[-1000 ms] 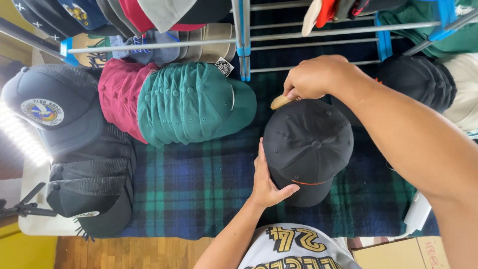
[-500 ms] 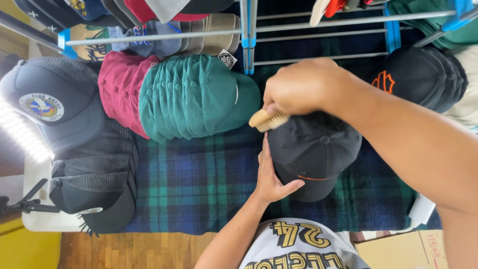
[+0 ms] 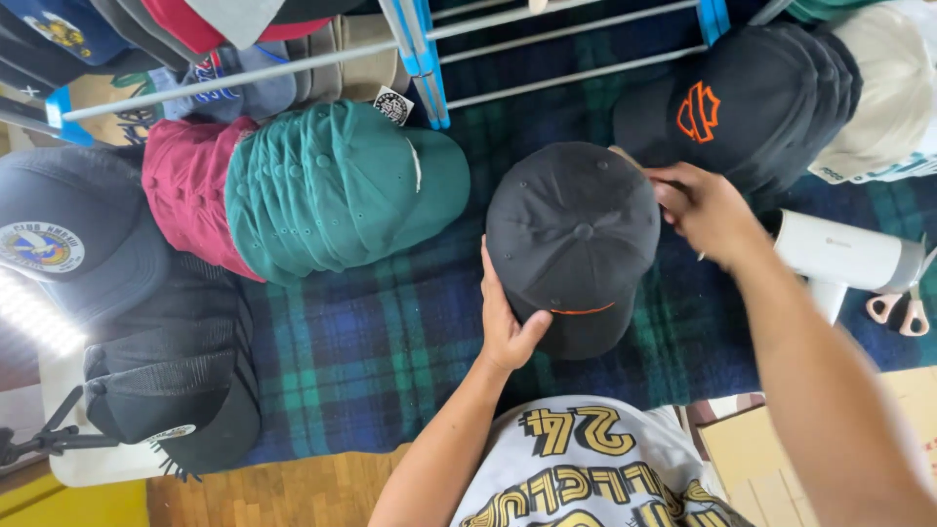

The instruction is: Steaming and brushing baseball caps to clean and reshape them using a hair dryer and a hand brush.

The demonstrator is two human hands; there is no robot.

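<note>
From the head camera, the left hand [image 3: 506, 317] cups the near-left side of a black cap [image 3: 574, 234] that sits crown-up on the plaid blanket [image 3: 371, 351]; its fingers [image 3: 485, 273] lie spread flat along the crown, thumb on the brim. The right hand [image 3: 708, 210] is at the cap's far-right edge, fingers curled together around something mostly hidden, so what they clamp cannot be told.

Judging from this, the cap is only steadied from one side; a hard push from the right hand could swing it round or dent the crown, or shove it into the stack of green caps [image 3: 332, 190] just beside it.

No real containers show. Caps are nested in stacks: green and red at left, black ones [image 3: 771, 98] at upper right. A white hair dryer [image 3: 844, 259] lies right.
</note>
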